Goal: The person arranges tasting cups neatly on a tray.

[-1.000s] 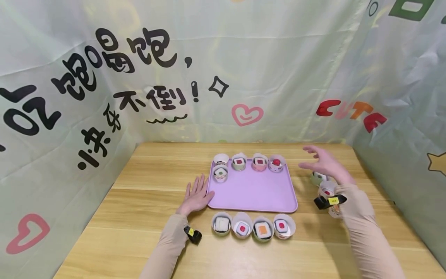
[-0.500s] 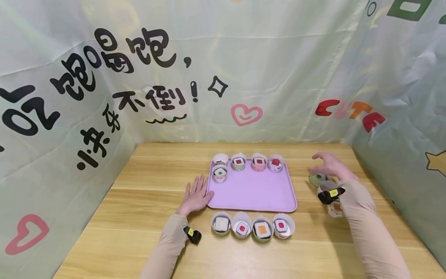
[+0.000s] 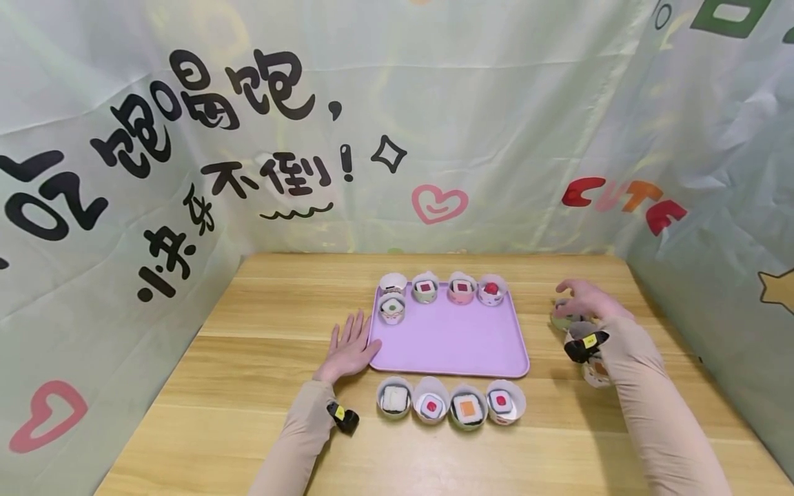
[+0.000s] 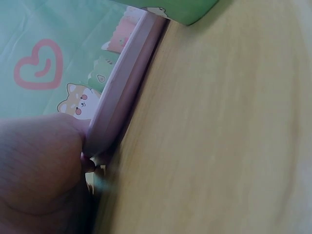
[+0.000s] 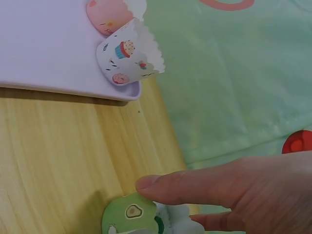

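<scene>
My left hand (image 3: 350,353) lies flat on the table beside the lilac tray (image 3: 446,344), its thumb touching the tray's left rim. In the left wrist view, the base of that hand (image 4: 41,170) shows against the tray's edge (image 4: 119,83). My right hand (image 3: 586,301) reaches over a green paper cup (image 3: 560,322) right of the tray. The right wrist view shows the straight thumb (image 5: 170,187) at the edge of this avocado-print cup (image 5: 122,214), with a finger on its far side; a firm grip cannot be made out. Behind it, the wrist partly hides two more cups (image 3: 597,372).
Several paper cups with toy sushi-like pieces line the tray's back, among them one with a red piece (image 3: 491,291); another (image 3: 392,310) stands at its left. A row of cups (image 3: 432,403) stands in front. Printed cloth (image 3: 496,138) hangs behind the table.
My right hand has moved right and down from above the table onto the green cup, and its fingers have drawn closer around it. The left hand has stayed in place.
</scene>
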Motion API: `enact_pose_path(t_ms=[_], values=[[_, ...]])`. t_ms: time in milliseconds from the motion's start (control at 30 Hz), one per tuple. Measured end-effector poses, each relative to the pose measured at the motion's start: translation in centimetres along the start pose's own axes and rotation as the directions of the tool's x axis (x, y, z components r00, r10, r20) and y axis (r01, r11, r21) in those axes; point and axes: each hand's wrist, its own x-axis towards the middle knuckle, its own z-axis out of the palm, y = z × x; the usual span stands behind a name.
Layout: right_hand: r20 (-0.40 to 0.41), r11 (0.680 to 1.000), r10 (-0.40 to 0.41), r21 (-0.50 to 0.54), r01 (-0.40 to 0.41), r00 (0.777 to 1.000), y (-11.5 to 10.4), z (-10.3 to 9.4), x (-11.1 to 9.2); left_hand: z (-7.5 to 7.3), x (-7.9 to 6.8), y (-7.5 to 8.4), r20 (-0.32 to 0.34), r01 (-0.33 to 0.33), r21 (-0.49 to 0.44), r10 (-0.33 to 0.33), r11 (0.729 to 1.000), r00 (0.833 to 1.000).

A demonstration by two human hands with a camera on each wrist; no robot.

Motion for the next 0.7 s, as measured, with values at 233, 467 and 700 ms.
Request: enact_pose_path(t_ms=[233,467,700], values=[[0.004,1.000,-0.026,-0.015,0.026,1.000,0.1,0.5,0.4,0.2,0.1,-0.3,-0.006,-0.006,0.002,0.006,1.000,1.000],[0.004,0.998,-0.031,-0.049,0.031,1.000,0.5,1.0,0.9,0.0,0.0,0.0,0.004,0.000,-0.004,0.000,1.000,1.000],[0.016,0.999,-0.005,-0.049,0.005,1.000,0.8,1.3,1.1,-0.1,-0.1,0.1,-0.001,-0.008,-0.011,0.008,1.000,1.000]])
